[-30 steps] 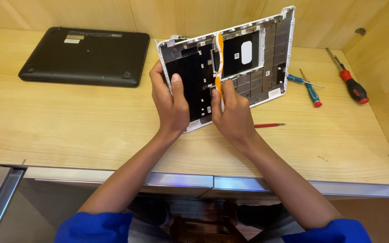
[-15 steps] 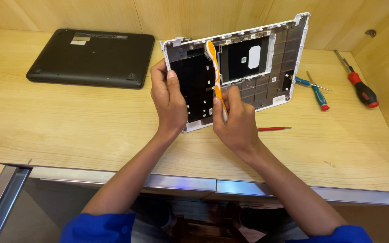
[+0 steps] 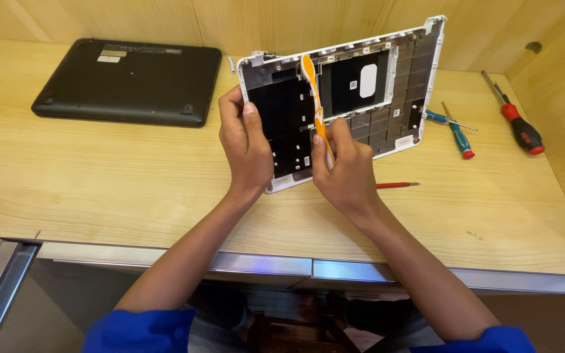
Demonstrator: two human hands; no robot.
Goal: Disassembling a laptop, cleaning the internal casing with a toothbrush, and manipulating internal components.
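Head view, from left to right: far left on the wooden table (image 3: pixel 99 189) lies a closed black laptop (image 3: pixel 129 82), bottom side up, well apart from the hands. Near the middle, the left hand (image 3: pixel 246 147) grasping the left edge of the white laptop shell (image 3: pixel 420 78), thumb on the inner face, shell tilted up on its lower edge against the table. Just beside it, the right hand (image 3: pixel 344 173) clenched around the lower end of an orange and white pry tool (image 3: pixel 315 104), the tool lying up along the dark inner panel, tip near the top rim. Further right, on the table: a thin red tool (image 3: pixel 397 185), two small blue screwdrivers (image 3: pixel 458 134), then a larger red and black screwdriver (image 3: pixel 518 124).

For doing this step well, probably best to keep the tool flat against the panel, to press with small force along the seam, and to hold the shell firm with the left hand against slipping.

Compared with one second ago: shell raised a little more and turned slightly; tool tip moved higher toward the rim; both hands in almost the same grip; black laptop and screwdrivers unchanged in place.
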